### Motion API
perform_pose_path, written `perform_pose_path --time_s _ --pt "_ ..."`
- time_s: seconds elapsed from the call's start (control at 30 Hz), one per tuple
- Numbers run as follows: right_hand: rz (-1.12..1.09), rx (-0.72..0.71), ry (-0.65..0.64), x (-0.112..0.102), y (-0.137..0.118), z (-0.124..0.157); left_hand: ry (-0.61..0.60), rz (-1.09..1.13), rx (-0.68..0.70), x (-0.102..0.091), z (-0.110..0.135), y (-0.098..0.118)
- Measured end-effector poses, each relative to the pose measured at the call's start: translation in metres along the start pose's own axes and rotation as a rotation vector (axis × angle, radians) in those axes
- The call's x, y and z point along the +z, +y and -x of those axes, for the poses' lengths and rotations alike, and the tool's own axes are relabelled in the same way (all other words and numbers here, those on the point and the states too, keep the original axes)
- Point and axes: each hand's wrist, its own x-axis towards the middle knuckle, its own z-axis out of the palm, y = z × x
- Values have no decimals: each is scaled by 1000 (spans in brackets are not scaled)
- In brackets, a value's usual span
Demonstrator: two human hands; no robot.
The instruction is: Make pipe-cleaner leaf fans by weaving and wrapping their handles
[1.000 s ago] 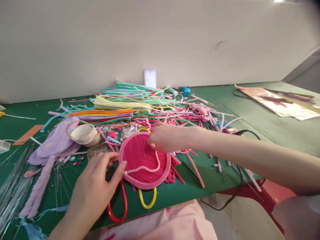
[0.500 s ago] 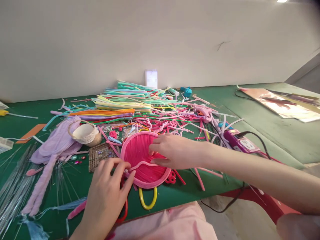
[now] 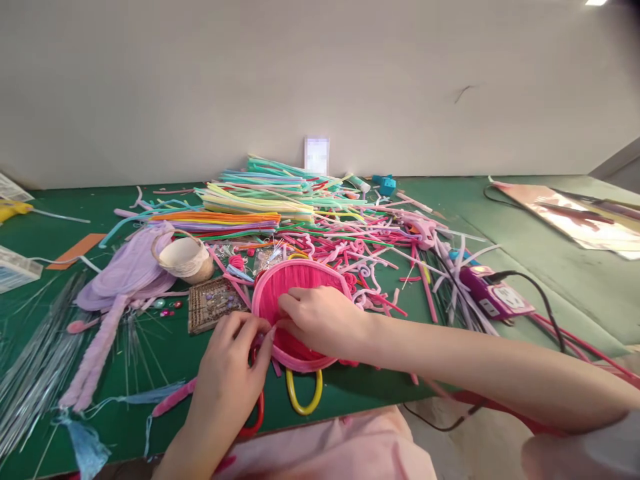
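Note:
A round, deep pink panel (image 3: 275, 293) with a lighter pink rim, made of pipe cleaners, lies on the green table in front of me. My left hand (image 3: 237, 363) is at its lower left edge, thumb and fingers pinched on a light pink pipe cleaner, of which only a bit shows. Over the panel my right hand (image 3: 320, 320) reaches in from the right, its curled fingertips meeting the left ones on that pipe cleaner. A yellow loop handle (image 3: 305, 400) and a red loop handle (image 3: 257, 417) stick out from under the panel; their tools are hidden.
Bundles of coloured pipe cleaners (image 3: 255, 203) and pink scraps spread behind the panel. To the left are a small basket (image 3: 185, 259), a woven bead tray (image 3: 215, 303) and lilac fuzzy loops (image 3: 125, 273). A purple power strip (image 3: 495, 293) with a black cord lies right.
My right hand has moved left and down across the panel to meet my left hand. The light pink pipe cleaner that stretched between them is now mostly covered. The view has shifted slightly.

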Motion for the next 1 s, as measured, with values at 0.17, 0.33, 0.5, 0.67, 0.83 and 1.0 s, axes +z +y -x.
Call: perform_pose_path --time_s 0.17,0.33,0.5,0.67,0.83,1.0 --pt "111 -13 -48 -7 -5 -1 -9 -24 -12 0 -1 0" --pt "225 12 -40 -13 -5 0 -10 -36 -20 1 0 0" --pt "195 -28 -2 -14 5 1 22 -74 -24 4 1 2" --pt "172 -53 53 -9 5 0 55 -202 3 7 -2 7" --pt "174 43 0 -5 5 2 78 -238 -25 6 -5 12" --pt "139 157 1 -7 12 11 78 -236 -24 6 -4 12"
